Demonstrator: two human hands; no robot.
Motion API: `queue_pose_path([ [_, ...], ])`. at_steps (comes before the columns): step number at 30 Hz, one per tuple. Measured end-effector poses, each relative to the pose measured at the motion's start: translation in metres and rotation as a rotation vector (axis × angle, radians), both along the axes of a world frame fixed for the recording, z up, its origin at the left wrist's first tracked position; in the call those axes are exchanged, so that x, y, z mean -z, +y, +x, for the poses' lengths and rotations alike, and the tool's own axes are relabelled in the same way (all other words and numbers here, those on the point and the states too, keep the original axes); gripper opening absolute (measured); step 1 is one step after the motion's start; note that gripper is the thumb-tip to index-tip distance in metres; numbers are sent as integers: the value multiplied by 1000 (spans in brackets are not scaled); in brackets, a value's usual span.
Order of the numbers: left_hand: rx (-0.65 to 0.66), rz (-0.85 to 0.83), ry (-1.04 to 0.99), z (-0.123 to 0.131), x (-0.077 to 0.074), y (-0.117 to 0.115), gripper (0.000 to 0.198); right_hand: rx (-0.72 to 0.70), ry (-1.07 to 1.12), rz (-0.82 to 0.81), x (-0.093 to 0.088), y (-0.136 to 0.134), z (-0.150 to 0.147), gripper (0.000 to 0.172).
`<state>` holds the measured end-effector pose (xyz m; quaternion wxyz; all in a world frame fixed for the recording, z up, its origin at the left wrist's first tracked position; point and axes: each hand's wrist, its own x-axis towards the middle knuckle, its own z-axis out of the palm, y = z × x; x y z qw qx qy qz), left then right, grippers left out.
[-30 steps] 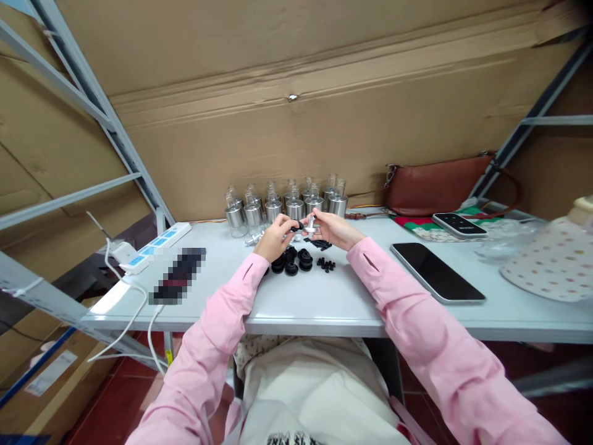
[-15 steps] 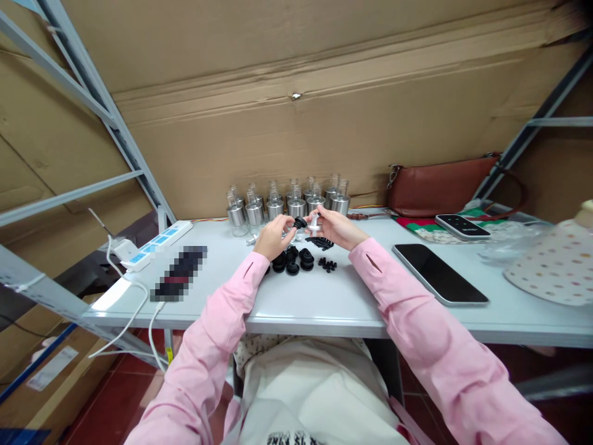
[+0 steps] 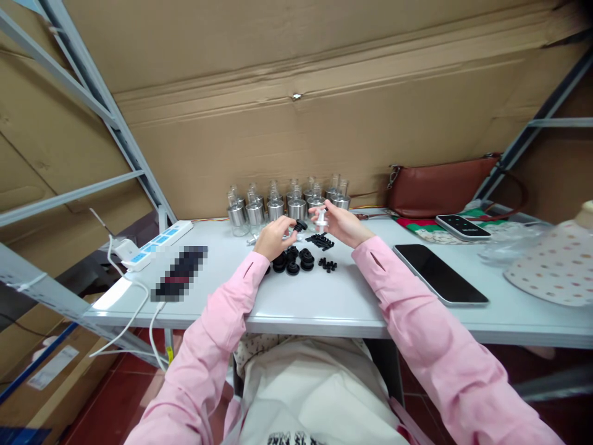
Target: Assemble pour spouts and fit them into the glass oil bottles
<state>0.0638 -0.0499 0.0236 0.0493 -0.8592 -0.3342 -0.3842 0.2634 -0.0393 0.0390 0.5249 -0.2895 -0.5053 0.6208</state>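
Note:
Pinched in my left hand point(image 3: 274, 238) is a black ridged cap point(image 3: 300, 226), held above the middle of the table. My right hand point(image 3: 341, 224) grips a small white plastic piece point(image 3: 321, 220) with a wide flange, a short way to the right of the cap and apart from it. Below my hands lie several black round caps point(image 3: 293, 267), a pile of thin black sticks point(image 3: 320, 241) and several tiny black parts point(image 3: 328, 265). Some clear or white small pieces point(image 3: 252, 238) show partly behind my left hand.
Several glass bottles with metal sleeves point(image 3: 276, 207) stand in rows against the cardboard. A power strip point(image 3: 160, 243) and a blurred-out object point(image 3: 178, 275) lie at left. To the right are a black-screened tablet or phone point(image 3: 440, 274), a brown bag point(image 3: 440, 188) and a dotted cloth item point(image 3: 556, 266).
My right hand has moved slightly right and away from my left, taking the white piece with it. More of the black sticks shows now. My left hand stays in nearly the same place.

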Motion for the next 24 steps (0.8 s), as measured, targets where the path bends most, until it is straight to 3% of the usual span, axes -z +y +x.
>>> queue_pose_path([
  [4,38,19,-18,1,2,1,14,73,68,12,1,2,-2,29],
  [10,31,-7,-60,3,3,-1,12,-16,94,-6,1,-3,-11,23],
  [24,84,-24,-102,4,8,2,15,-67,134,-46,0,-6,-11,22],
])
